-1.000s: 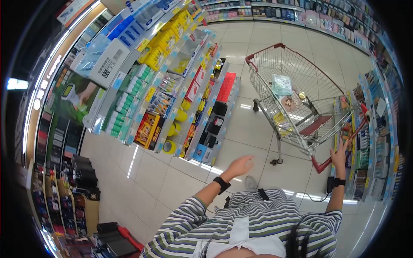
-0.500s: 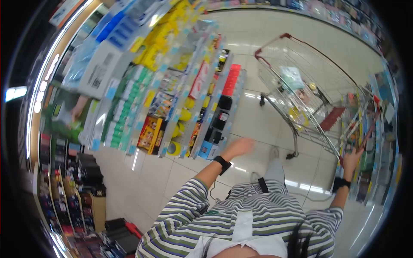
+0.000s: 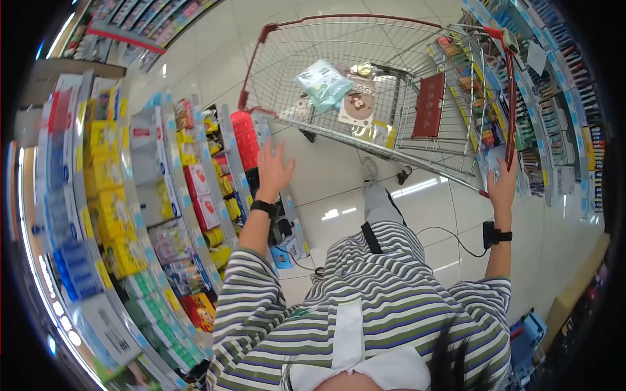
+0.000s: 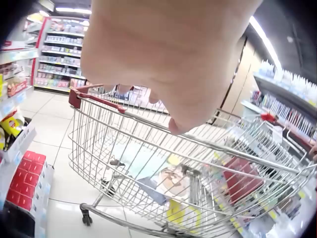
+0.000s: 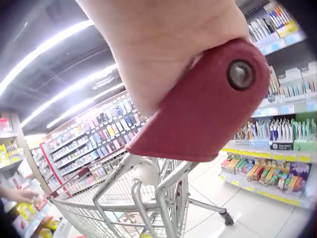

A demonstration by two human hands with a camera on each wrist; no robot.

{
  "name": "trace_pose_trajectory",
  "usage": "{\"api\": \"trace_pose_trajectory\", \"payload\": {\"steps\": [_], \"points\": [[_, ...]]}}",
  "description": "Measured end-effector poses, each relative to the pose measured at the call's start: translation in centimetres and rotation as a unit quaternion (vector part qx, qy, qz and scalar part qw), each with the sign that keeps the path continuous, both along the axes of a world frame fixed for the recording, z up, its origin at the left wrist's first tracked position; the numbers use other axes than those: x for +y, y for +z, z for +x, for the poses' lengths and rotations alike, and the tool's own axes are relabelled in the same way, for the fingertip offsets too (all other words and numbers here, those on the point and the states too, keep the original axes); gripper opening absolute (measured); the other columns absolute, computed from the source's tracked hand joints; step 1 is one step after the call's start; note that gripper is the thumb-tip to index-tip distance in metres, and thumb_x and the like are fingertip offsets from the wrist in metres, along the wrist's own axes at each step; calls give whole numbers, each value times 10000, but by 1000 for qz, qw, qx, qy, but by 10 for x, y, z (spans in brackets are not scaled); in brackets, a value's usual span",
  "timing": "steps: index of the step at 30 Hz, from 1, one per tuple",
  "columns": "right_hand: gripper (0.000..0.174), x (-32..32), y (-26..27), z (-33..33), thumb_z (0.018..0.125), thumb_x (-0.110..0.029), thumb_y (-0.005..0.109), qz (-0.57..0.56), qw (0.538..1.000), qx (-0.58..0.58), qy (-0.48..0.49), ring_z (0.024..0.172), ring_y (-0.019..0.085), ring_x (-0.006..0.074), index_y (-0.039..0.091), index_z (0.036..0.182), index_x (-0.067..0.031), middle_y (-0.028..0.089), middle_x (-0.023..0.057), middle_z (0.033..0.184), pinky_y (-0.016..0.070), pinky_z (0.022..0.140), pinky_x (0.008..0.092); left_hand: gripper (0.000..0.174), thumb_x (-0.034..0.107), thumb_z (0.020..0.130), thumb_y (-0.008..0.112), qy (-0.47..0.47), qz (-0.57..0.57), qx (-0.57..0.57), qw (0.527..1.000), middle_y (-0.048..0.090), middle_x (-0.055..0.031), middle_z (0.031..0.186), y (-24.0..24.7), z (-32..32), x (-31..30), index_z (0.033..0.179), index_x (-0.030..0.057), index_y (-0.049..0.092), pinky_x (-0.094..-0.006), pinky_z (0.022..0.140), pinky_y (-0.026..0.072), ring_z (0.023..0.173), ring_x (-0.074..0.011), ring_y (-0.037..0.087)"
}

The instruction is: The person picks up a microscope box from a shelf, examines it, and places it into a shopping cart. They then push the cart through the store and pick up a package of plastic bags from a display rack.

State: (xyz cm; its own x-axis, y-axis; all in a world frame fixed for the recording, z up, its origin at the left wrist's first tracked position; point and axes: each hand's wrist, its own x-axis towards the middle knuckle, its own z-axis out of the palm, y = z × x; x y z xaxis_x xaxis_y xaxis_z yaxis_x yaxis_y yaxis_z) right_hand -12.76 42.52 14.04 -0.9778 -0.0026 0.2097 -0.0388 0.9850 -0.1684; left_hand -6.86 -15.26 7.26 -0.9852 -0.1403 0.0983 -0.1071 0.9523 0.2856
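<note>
Shop aisle seen from above my own striped shoulders. My right hand (image 3: pixel 503 186) grips the near end of the red handle (image 3: pixel 510 104) of a wire shopping cart (image 3: pixel 261 45). In the right wrist view, my fingers (image 5: pixel 163 44) are curled over the handle's red end piece (image 5: pixel 208 109). My left hand (image 3: pixel 274 171) is raised with fingers spread apart and holds nothing. It is short of the cart's long side and not touching it.

A second ago the cart stood off to my right and the left hand hung low over the tiles. Now the cart lies straight ahead across the aisle and that hand is up near it. I judge the cart is being swung round by the right hand alone.

The cart is silver mesh with a red rim and a red seat flap (image 3: pixel 430 104). Inside lie a teal packet (image 3: pixel 324 81), a pack with a brown face (image 3: pixel 357 104) and a yellow packet (image 3: pixel 378 133). Stocked shelves (image 3: pixel 150 195) stand to my left.
</note>
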Motion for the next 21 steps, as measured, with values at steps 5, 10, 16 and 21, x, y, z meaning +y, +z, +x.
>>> {"api": "trace_pose_trajectory", "payload": {"steps": [5, 10, 16, 21], "points": [[393, -53, 34, -45, 756, -106, 630, 66, 998, 7, 13, 1213, 423, 382, 554, 1131, -19, 372, 222, 1379, 370, 986, 428, 778, 289, 646, 737, -117, -119, -60, 984, 374, -205, 1369, 0, -108, -43, 1344, 196, 405, -545, 1064, 212, 1311, -359, 291], [433, -147, 43, -114, 781, -194, 633, -133, 943, -264, 155, 1143, 482, 378, 537, 1169, -29, 510, 209, 1245, 376, 976, 438, 745, 234, 594, 737, -187, -109, -251, 943, 560, -139, 1164, -48, -181, -81, 1285, 217, 457, -483, 951, 393, 1126, -329, 506], [532, -235, 3, -105, 720, -237, 681, 16, 932, -269, 244, 1090, 507, 317, 515, 1197, -73, 542, 164, 1170, 367, 955, 474, 357, 266, 560, 674, -200, -61, -284, 936, 650, -140, 797, -53, -194, -91, 883, 116, 642, -447, 670, 504, 758, -330, 631], [335, -251, -98, -111, 636, -258, 681, 137, 900, -401, 105, 787, 625, 302, 652, 926, -93, 635, 111, 847, 507, 648, 418, 463, 365, 577, 699, -184, -11, -254, 949, 664, -118, 856, -100, -191, -113, 980, 139, 665, -430, 695, 503, 813, -304, 637]]}}
